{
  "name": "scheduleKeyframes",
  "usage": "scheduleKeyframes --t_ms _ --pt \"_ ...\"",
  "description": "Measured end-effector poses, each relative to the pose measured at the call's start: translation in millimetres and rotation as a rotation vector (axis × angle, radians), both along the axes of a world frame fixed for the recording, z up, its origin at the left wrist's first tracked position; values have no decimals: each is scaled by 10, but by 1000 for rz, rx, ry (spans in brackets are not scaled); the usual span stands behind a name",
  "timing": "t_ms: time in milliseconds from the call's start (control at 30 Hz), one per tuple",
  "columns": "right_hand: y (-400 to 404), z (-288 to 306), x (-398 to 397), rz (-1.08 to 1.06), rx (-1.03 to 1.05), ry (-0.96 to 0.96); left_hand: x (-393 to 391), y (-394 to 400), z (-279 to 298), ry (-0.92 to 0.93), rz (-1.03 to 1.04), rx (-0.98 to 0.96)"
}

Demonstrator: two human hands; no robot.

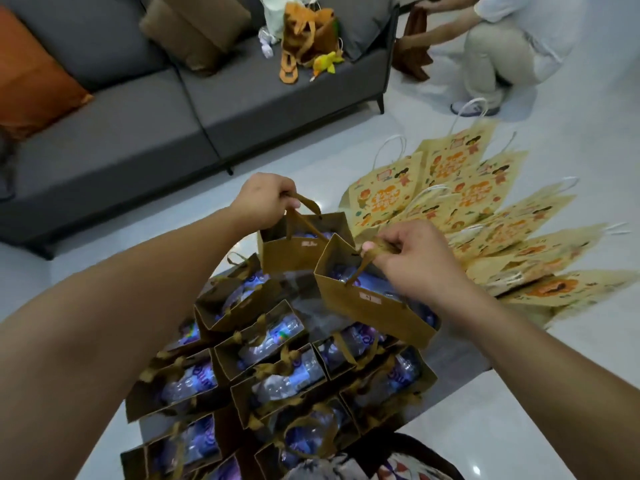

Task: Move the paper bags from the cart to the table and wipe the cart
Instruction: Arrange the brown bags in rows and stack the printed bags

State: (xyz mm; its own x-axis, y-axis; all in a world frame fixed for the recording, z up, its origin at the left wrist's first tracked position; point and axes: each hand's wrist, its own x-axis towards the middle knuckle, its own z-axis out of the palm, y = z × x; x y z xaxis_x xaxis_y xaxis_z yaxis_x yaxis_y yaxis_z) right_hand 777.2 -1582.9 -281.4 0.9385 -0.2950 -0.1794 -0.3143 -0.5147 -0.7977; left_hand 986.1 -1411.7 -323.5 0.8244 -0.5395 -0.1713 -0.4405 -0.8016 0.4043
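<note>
Several small brown paper bags [266, 344] with ribbon handles stand packed together below me, each holding clear plastic bottles. The surface under them [308, 306] shows only as a grey patch between bags. My left hand [263, 199] grips the ribbon handles of one brown bag [294, 251], raised at the far end of the group. My right hand [412, 258] pinches the handles of a second brown bag [374, 313], lifted and tilted beside the first.
A grey sofa [145, 133] with cushions and toys runs along the back left. Flat yellow printed paper bags [485, 216] fan out on the white floor at right. A person [509, 46] crouches at the top right with a brown bag.
</note>
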Motion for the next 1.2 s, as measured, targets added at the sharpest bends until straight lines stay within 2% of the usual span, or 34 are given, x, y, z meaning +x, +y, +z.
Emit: scheduleKeyframes --t_ms 233,467,767,1200 --pt "162 502 27 35 -63 -57 -171 503 761 -125 43 -28" --pt "381 619 230 170 -185 -31 -381 1144 1097 -187 153 -32" --pt "613 158 867 446 -614 143 -660 1972 929 -239 315 36" --pt "596 -825 1726 627 -659 288 -1109 2796 449 -159 443 226"
